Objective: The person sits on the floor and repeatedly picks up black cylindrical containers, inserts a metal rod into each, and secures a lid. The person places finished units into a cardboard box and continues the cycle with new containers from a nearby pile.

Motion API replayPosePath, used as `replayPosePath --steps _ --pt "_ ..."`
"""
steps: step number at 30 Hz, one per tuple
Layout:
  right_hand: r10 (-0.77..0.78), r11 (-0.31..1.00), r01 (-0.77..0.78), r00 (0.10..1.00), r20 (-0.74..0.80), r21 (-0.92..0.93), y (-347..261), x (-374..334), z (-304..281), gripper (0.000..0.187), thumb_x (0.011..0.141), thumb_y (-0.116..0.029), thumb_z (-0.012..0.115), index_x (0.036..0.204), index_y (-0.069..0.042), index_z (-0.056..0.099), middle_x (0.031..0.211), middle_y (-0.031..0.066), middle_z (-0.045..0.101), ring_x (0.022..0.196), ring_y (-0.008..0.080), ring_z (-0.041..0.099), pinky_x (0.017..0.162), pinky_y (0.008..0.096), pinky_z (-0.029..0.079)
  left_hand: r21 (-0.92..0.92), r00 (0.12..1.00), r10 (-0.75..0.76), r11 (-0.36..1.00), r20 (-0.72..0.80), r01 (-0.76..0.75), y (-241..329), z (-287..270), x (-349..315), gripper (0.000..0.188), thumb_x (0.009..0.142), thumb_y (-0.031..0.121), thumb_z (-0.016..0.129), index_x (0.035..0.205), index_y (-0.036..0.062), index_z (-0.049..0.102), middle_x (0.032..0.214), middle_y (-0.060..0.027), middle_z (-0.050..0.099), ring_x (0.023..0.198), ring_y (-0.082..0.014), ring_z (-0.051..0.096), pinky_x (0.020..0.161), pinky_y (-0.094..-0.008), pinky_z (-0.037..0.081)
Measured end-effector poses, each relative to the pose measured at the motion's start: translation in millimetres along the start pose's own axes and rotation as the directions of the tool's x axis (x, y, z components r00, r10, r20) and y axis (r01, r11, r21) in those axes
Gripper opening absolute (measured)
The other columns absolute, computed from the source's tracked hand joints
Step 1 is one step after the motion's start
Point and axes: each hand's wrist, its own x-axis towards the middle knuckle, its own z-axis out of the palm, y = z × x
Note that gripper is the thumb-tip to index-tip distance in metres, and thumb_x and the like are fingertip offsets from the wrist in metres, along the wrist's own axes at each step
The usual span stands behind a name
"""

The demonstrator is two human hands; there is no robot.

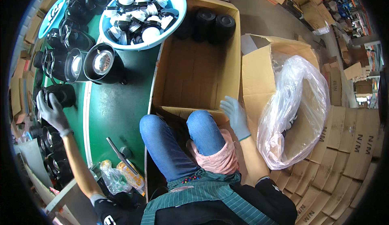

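Note:
My left hand (pixel 54 113), in a grey glove, is at the left side of the green table, its fingers and thumb around the handle of a black jug (pixel 64 95). More jugs stand farther along, two of them with shiny openings facing up: a black jug (pixel 103 63) and a grey-rimmed jug (pixel 75 65). My right hand (pixel 236 115), also gloved, is held with fingers stretched out and nothing in it. It is by the near right corner of an open carton (pixel 194 75), where several black round items (pixel 224 25) stand at the far end.
A light blue basin (pixel 178 16) of black-and-white screw lids (pixel 139 16) stands on the green table (pixel 121 111). Right of the carton is another box (pixel 257 75) with a clear plastic liner (pixel 279 115). Stacked cartons (pixel 344 144) line the right. Plastic bags (pixel 115 178) lie near left.

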Motion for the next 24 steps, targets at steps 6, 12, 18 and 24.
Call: replayPosePath --steps 6,12,18,24 --pt "0.204 0.975 -0.180 0.959 0.198 -0.133 40 143 44 0.080 0.107 -0.068 0.048 0.158 -0.006 0.055 0.151 0.0216 0.064 0.137 0.0324 0.063 0.118 0.0493 0.043 -0.564 0.626 0.482 0.822 0.613 -0.081 297 -50 -28 0.055 0.086 0.017 0.082 0.139 0.0077 0.069 0.139 -0.0167 0.068 0.132 -0.0385 0.064 0.114 -0.0547 0.050" --pt "0.394 0.918 -0.395 0.892 0.224 -0.042 84 324 114 0.096 0.105 -0.075 0.050 0.171 -0.007 0.032 0.170 0.0224 0.043 0.156 0.0386 0.042 0.128 0.0570 0.030 -0.510 0.543 0.421 0.860 0.727 0.016 369 93 -87 0.068 0.084 0.031 0.084 0.144 0.0053 0.064 0.163 -0.0194 0.046 0.154 -0.0443 0.038 0.127 -0.0619 0.029" --pt "-0.265 0.927 0.302 0.947 0.182 -0.222 79 422 211 0.082 0.106 -0.056 0.058 0.168 -0.006 0.037 0.172 0.0218 0.038 0.150 0.0397 0.043 0.120 0.0563 0.043 -0.386 0.601 0.344 0.920 0.722 -0.062 363 151 -110 0.064 0.081 0.029 0.085 0.142 0.0140 0.069 0.167 -0.0197 0.040 0.155 -0.0473 0.034 0.126 -0.0663 0.029" --pt "-0.751 -0.085 0.630 0.469 0.465 -0.772 -31 525 295 0.056 0.100 -0.011 0.066 0.154 -0.004 0.051 0.151 0.0230 0.055 0.110 0.0365 0.071 0.091 0.0481 0.061 -0.305 0.544 0.258 0.952 0.798 -0.004 369 148 -112 0.067 0.078 0.026 0.088 0.142 0.0161 0.070 0.160 -0.0206 0.046 0.149 -0.0472 0.041 0.121 -0.0652 0.035"
